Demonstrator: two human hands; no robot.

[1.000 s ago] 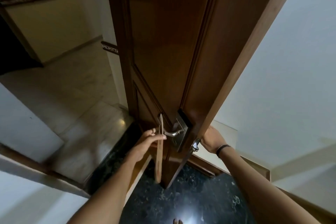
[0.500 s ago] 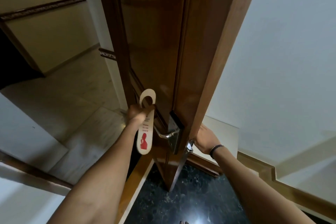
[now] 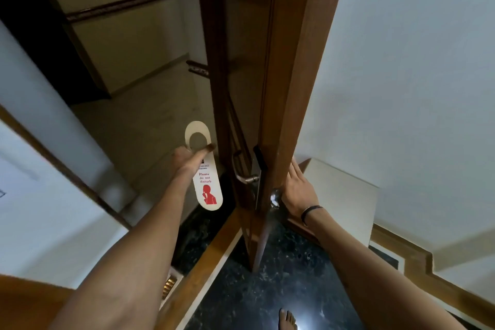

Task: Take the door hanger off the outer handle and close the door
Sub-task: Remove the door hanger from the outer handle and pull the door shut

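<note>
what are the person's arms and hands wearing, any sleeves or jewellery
Both forearms are bare, with no sleeves in view. The right hand has a thin dark band around the wrist. The left hand shows no ring, watch or glove.

You see a door (image 3: 270,75) of dark brown wood with a smooth, glossy varnish that catches soft reflections. Its handle (image 3: 245,175) is silvery metal with a brushed, slightly shiny look. The hanger (image 3: 207,185) looks like stiff cream card or thin board, matt, printed in red. The floor (image 3: 254,295) near your foot (image 3: 288,319) is black speckled stone, polished enough to mirror a light. The frame (image 3: 211,246) beside it is smooth brown wood. The walls (image 3: 415,75) look painted, matt and plain. A thin dark band (image 3: 310,211) circles your right wrist; its material is unclear.
</note>
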